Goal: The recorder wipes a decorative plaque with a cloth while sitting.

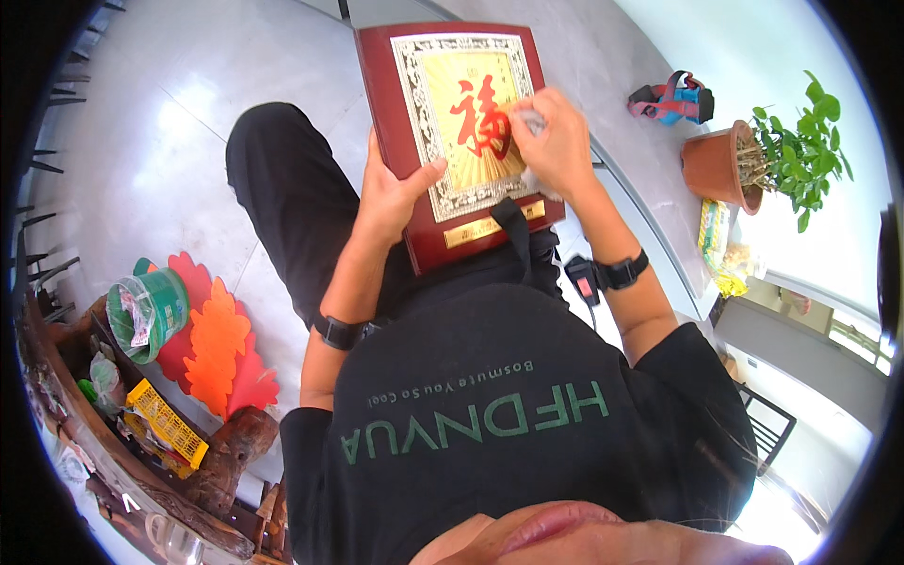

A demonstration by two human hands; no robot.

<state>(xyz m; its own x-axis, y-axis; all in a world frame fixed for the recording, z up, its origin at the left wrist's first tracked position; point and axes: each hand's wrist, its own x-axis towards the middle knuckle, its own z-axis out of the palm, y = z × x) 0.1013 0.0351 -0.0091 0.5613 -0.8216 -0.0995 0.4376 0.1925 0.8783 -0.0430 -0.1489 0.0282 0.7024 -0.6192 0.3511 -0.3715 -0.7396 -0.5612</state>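
Note:
A dark red wooden plaque point(390, 106) stands tilted over my lap. It carries a gold panel point(452, 78) with a large red raised character, a silver patterned border and a small gold plate bearing writing below. My left hand point(395, 191) grips the plaque's left edge, its thumb on the front by the border. Against the right part of the panel, my right hand point(558, 141) pinches a crumpled whitish cloth or tissue point(534, 121); its full shape is hidden by the fingers. A black strap point(514, 229) hangs before the plaque's lower edge.
At right, a potted plant point(713, 166), a blue-and-red strapped item point(678, 99) and a yellow-white packet point(713, 226) rest on a grey surface. At lower left are a green bucket point(166, 304), orange and red leaf-shaped cutouts point(219, 339), a yellow basket point(169, 424) and a carved wooden table point(191, 512).

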